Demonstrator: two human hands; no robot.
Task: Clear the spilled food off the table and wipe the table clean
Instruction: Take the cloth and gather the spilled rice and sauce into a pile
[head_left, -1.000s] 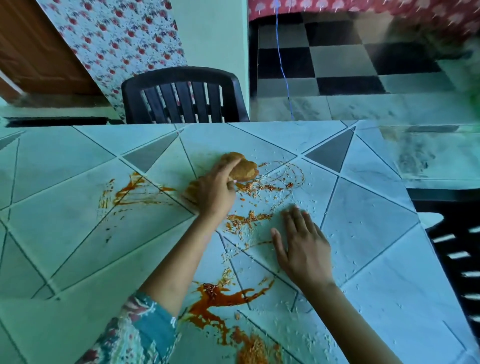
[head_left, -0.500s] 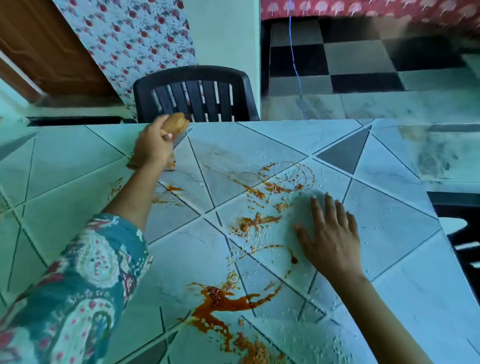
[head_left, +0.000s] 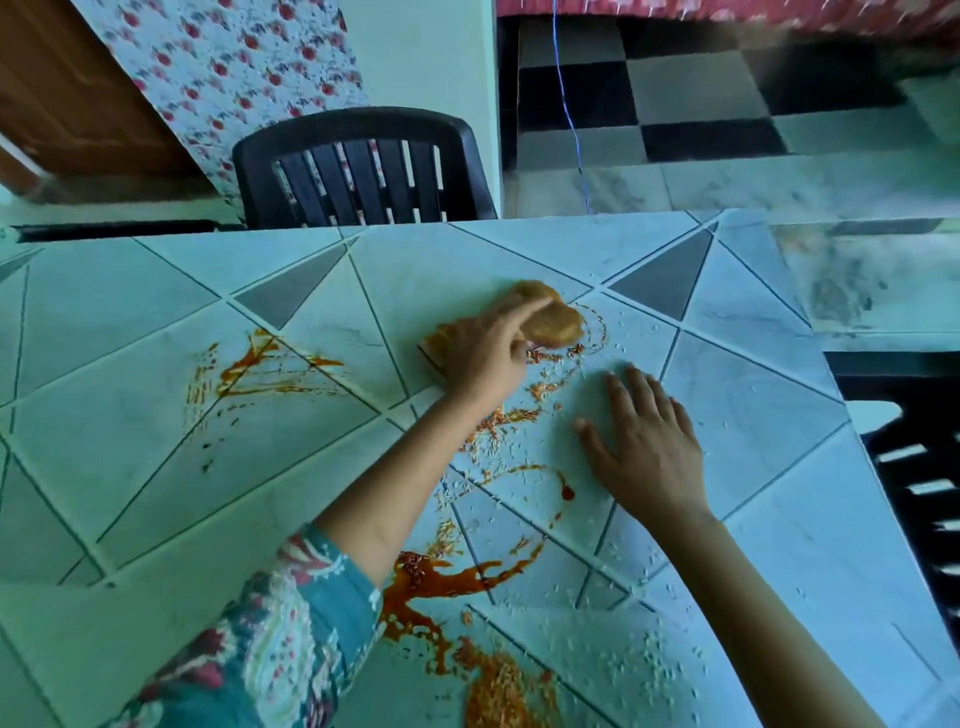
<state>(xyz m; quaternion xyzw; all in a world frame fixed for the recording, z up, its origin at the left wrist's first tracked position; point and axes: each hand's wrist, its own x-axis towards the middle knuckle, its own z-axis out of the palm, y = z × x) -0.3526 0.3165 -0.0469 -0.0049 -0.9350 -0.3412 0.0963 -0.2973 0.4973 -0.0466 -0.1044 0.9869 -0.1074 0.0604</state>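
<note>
Where the tiled table (head_left: 130, 467) runs out to the left of the sponge (head_left: 553, 322), thin orange sauce streaks (head_left: 260, 371) lie smeared across the tiles. At the sponge itself, on the table's far middle, the left hand (head_left: 483, 358) has its fingers curled over the top, gripping it and pressing it down. It looks soaked, soft and light, and would likely squash and ooze under pressure, so a broad hold across its back seems better than a pinch at a corner. Stained rice (head_left: 498, 421) trails just nearer than the sponge, and a thick sauce puddle (head_left: 436, 582) sits well nearer. Right of the sponge, the right hand (head_left: 649, 452) lies flat, fingers straight and spread, holding nothing. Glazed tile should wipe easily, though the grout lines may trap grains. Beyond the sponge stand a wooden door (head_left: 62, 93), a floral-print panel (head_left: 234, 67), a black plastic chair (head_left: 363, 166), a blue cord (head_left: 569, 104) and a chequered floor (head_left: 675, 104); another dark chair (head_left: 924, 493) sits far right
</note>
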